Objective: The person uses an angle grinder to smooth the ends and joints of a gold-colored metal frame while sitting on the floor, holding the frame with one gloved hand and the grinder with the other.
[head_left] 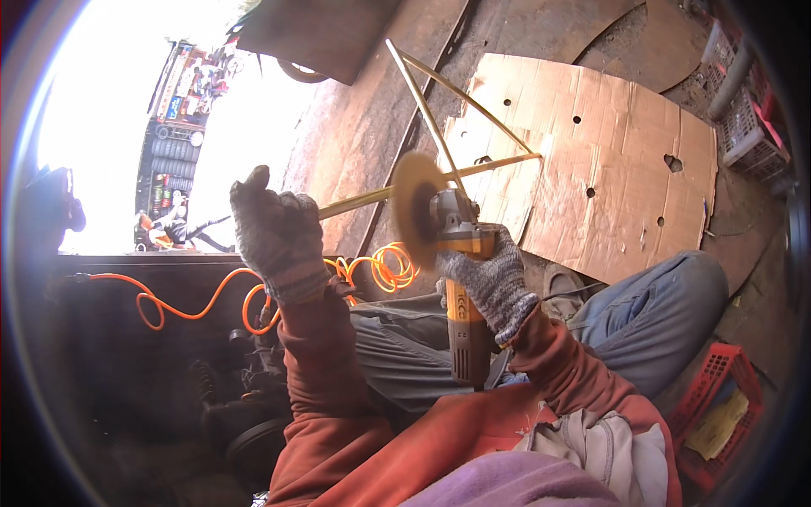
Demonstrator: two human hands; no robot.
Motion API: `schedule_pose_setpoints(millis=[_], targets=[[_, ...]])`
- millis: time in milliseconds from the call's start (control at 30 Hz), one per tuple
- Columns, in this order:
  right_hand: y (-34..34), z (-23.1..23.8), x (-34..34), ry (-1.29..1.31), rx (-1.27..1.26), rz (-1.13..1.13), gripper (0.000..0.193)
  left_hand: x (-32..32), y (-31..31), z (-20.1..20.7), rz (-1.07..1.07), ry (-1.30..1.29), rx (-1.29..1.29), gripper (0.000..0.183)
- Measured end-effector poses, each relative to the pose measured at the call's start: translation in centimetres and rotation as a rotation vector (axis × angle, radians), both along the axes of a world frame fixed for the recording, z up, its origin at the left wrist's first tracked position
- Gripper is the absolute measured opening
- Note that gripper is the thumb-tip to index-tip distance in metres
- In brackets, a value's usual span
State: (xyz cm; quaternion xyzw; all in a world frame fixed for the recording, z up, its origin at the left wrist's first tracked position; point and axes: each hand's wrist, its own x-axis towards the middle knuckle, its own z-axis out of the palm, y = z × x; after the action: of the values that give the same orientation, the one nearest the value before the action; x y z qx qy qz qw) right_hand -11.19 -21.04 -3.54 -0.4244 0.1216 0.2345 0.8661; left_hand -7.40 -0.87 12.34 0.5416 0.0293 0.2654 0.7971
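My left hand [277,232], in a grey knit glove, is closed round the end of a brass-coloured metal frame [355,201] of thin bars joined in a triangular shape. The frame's far corners stretch away over a cardboard sheet. My right hand [494,277], gloved too, grips a yellow and dark angle grinder [459,317] near its head. The grinder's round tan disc [416,207] looks blurred and overlaps the bar in this view. Whether it touches the metal, I cannot tell.
Flattened cardboard [608,160] with several holes lies on the floor ahead. An orange coiled hose [198,314] runs at left beside dark machinery [245,406]. A red crate [718,397] stands at lower right, grey crates [752,139] at far right. My bent legs [650,313] are under my arms.
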Motion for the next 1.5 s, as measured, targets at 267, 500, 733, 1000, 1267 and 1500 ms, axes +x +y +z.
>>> schedule_pose_setpoints(millis=[267,500,733,1000,1267,1500], targets=[[-0.3,0.3,0.5,0.011,0.051,-0.057,0.05,-0.6,-0.3,-0.1,-0.063,-0.041,0.046,0.039],[-1.0,3.0,-1.4,-0.162,0.0,0.013,0.052,-0.6,0.0,-0.1,-0.086,-0.052,0.009,0.039],[-1.5,1.6,-0.9,-0.121,-0.022,0.035,0.053,-0.4,0.2,0.0,-0.221,-0.093,0.045,0.025],[-2.3,0.4,0.5,0.045,0.057,0.041,0.041,-0.4,0.3,0.3,-0.337,-0.07,0.068,0.015],[-2.8,4.0,-0.9,-0.281,-0.152,0.095,0.057,-0.7,-0.7,0.0,-0.045,-0.025,0.444,0.026],[-3.3,0.7,0.6,-0.092,0.054,0.068,0.059,-0.8,0.0,-0.1,-0.035,0.025,0.505,0.045]])
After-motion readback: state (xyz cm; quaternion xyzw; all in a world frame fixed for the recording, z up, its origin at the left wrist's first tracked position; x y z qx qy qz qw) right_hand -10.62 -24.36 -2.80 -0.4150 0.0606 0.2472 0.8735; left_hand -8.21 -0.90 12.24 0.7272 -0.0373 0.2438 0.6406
